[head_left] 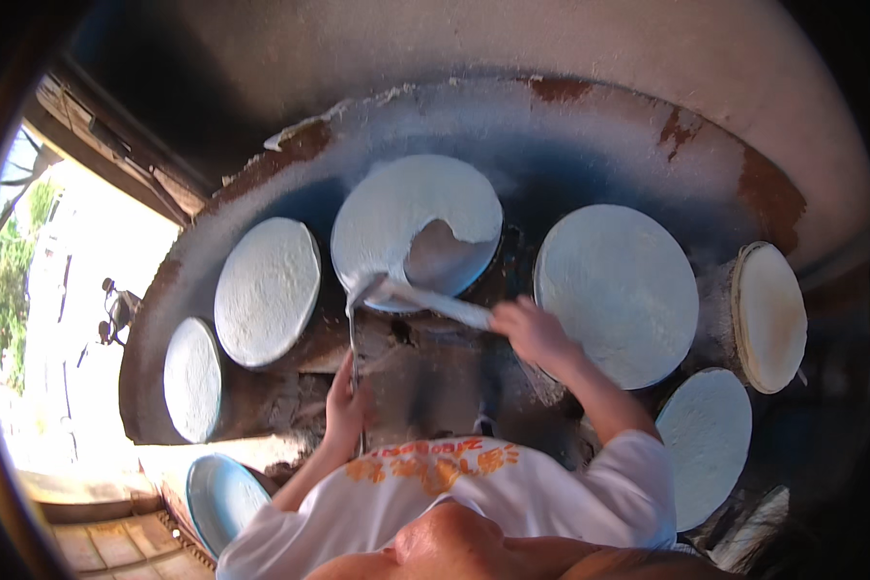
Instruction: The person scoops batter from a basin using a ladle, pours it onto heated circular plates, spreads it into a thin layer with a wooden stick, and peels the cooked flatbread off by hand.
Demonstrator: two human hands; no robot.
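Straight ahead is a round griddle covered in white batter [396, 213], with a bare greyish patch [445, 256] on its near right part. My right hand [536, 333] is closed around the pale handle of a spreader [445, 304], whose head lies at the griddle's near left edge. In my left hand [346, 411], the fingers grip a thin upright metal rod [354, 348]. Its top meets the spreader's head, and I cannot make out the shape of its end.
Further white-coated round griddles [266, 290] curve around me, including a large one [617, 295] to the right. A round flatbread-like disc [768, 317] stands at far right. A rusty-edged curved wall [638, 126] rises behind. A blue basin [224, 503] sits at lower left.
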